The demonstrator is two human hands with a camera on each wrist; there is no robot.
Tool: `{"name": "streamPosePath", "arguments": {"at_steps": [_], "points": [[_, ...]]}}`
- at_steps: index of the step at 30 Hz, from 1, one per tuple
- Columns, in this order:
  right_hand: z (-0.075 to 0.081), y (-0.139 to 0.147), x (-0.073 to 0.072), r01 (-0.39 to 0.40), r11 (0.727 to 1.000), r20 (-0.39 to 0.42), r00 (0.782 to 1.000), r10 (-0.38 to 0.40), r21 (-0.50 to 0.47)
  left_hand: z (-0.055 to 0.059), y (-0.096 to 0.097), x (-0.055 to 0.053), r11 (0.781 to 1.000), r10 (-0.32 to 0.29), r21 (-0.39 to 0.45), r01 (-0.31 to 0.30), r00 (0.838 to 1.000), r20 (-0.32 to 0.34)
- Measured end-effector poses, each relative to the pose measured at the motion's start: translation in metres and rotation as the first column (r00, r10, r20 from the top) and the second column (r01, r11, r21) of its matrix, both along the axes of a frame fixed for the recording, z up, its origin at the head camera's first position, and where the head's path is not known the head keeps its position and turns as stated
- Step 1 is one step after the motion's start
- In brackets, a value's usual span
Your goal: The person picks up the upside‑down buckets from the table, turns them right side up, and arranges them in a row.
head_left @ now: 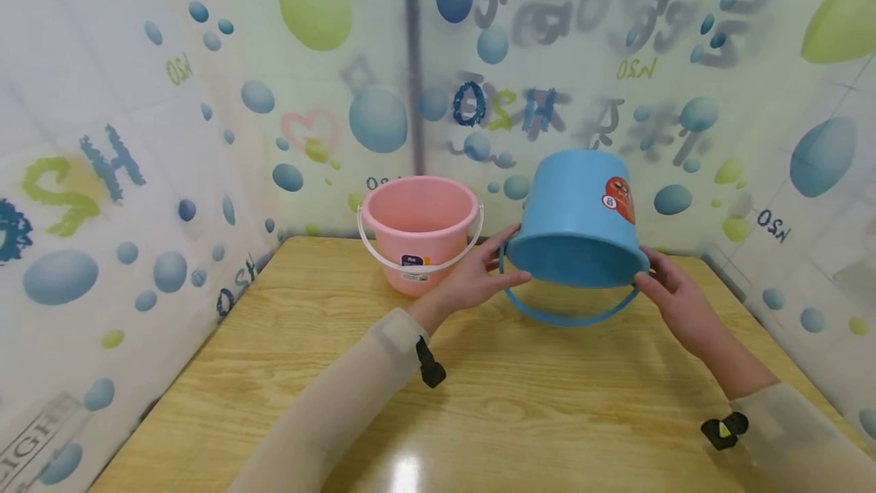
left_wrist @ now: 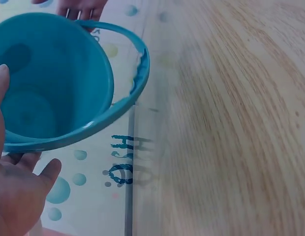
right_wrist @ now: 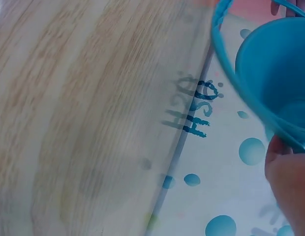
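Both hands hold a blue bucket [head_left: 575,192] tipped mouth-down toward me, its base up and a red label on its side. My left hand [head_left: 475,278] grips the rim on the left, thumb in front and fingers behind. At the opposite side of the rim, the right hand [head_left: 680,303] grips with its thumb near the handle joint. The blue handle [head_left: 564,320] hangs loose below the mouth. In the left wrist view the bucket's inside [left_wrist: 59,83] shows with nothing in it. The right wrist view catches the bucket [right_wrist: 285,73] only in part.
Left of the blue bucket, a pink bucket [head_left: 420,208] stands upright on the wooden table [head_left: 479,417], its white handle [head_left: 424,268] lowered across the front. Patterned walls [head_left: 315,97] close in the back and both sides.
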State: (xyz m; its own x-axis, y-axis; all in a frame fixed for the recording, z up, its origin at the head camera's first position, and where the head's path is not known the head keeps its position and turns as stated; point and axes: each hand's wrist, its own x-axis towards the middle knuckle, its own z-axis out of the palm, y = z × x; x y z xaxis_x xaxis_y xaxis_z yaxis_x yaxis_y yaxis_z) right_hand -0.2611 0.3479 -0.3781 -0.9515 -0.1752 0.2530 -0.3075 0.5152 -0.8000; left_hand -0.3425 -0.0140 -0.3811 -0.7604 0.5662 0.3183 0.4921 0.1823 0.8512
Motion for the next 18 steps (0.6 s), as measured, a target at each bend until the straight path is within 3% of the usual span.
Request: {"name": "streamPosePath", "arguments": {"at_steps": [7,14,18], "points": [[0.0007,-0.0035,0.0018,-0.091,0.991,-0.032,0.996,0.088,-0.093,0.0055,0.0025,0.0013,0.994,-0.071,0.077,0.073,0.997,-0.034],[0.0028,-0.0084,0.0022,-0.109,0.987,-0.057,0.993,0.102,-0.118,0.0073,-0.003,0.0043,0.999,-0.034,0.033,0.034,0.999,0.015],[0.006,-0.01,0.0017,-0.111,0.988,-0.054,0.993,0.106,-0.109,0.0071,-0.0058,0.0036,0.998,-0.05,0.025,0.05,0.999,0.011]]}}
